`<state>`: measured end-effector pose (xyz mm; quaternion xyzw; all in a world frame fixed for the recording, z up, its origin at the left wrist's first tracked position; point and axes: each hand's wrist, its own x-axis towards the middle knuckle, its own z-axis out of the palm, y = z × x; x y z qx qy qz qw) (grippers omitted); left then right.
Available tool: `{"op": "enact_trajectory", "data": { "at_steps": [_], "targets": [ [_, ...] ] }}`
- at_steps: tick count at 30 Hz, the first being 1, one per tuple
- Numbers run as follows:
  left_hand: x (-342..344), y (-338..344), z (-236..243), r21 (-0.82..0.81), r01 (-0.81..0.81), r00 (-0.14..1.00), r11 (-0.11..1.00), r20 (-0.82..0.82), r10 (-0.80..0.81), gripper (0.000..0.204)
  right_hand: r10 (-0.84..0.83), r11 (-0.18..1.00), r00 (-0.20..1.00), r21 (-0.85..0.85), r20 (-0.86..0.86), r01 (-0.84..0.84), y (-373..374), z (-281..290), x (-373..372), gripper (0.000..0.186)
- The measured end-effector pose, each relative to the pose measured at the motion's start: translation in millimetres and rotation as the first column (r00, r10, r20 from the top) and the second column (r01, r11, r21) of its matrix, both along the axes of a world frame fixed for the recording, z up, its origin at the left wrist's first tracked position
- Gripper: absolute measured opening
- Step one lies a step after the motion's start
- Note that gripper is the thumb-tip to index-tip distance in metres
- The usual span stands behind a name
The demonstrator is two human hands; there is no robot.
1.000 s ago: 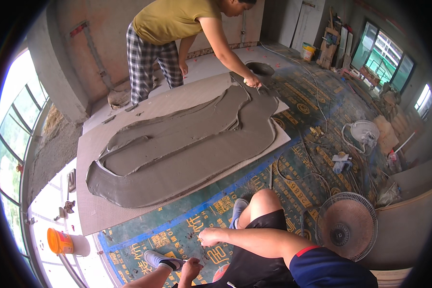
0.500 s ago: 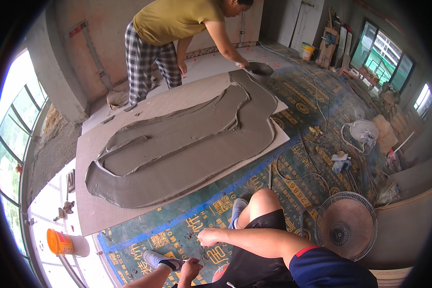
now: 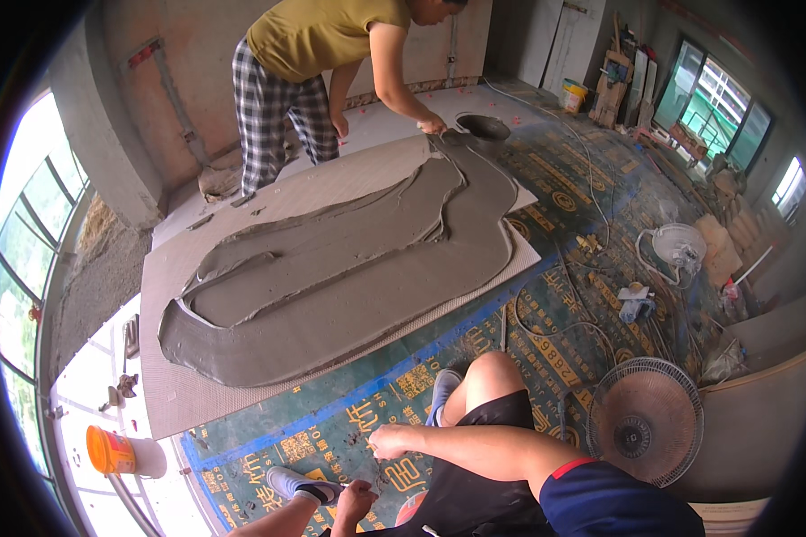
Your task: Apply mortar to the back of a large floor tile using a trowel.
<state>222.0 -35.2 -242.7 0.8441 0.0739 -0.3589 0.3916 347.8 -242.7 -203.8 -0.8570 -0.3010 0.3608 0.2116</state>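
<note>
While both my forearms show low in the frame, my left hand (image 3: pixel 355 503) sits at bottom centre-left, its fingers curled by a small white thing (image 3: pixel 344 486); I cannot tell whether they grip it. Just above and to its right, my right hand (image 3: pixel 390 441) hangs with fingers bent inward, and I cannot tell whether they close on anything. My 2 shoes are near them, the left shoe (image 3: pixel 297 484) at lower left-centre and the right shoe (image 3: pixel 442 396) at centre bottom, on green sheeting (image 3: pixel 358 380) with yellow print. A round caged fan (image 3: pixel 645 421) lies at lower right; an orange-and-white bucket (image 3: pixel 110 450) is at lower left.

Beyond my feet, a pale textured slab (image 3: pixel 172 394) fills the middle left, and grey mortar (image 3: pixel 358 277) covers much of it in a long, ridged layer, well apart from my 2 hands. At upper centre, 1 co-worker (image 3: pixel 322 40) bends over the slab's far edge, 1 hand (image 3: pixel 432 125) at the mortar's far end, near a dark tub (image 3: pixel 485 127). Farther off, a window (image 3: pixel 716 103) stands at upper right.
</note>
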Motion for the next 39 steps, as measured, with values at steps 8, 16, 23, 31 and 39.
{"op": "enact_trajectory", "data": {
  "at_steps": [8,16,23,31,39],
  "targets": [
    [-1,1,-1,0.031,0.008,1.000,0.999,0.029,-0.009,0.039,-0.003,1.000,0.998,-0.002,-0.060,0.002,0,12,1,0.029],
    [-2,2,-6,0.013,0.005,0.999,1.000,0.033,-0.005,0.039,-0.009,0.999,1.000,-0.033,-0.015,0.008,2,8,-1,0.025],
    [-3,3,-8,0.014,0.009,1.000,1.000,0.028,-0.009,0.039,-0.007,1.000,1.000,-0.006,0.002,0.007,1,10,-1,0.025],
    [0,2,-8,0.020,0.014,1.000,1.000,0.003,-0.014,0.040,-0.015,1.000,1.000,0.011,-0.015,0.015,2,-3,0,0.023],
    [0,1,-4,0.035,0.017,0.999,0.999,0.029,-0.018,0.040,-0.011,0.999,1.000,-0.030,-0.016,0.010,3,-3,0,0.023]
  ]
}}
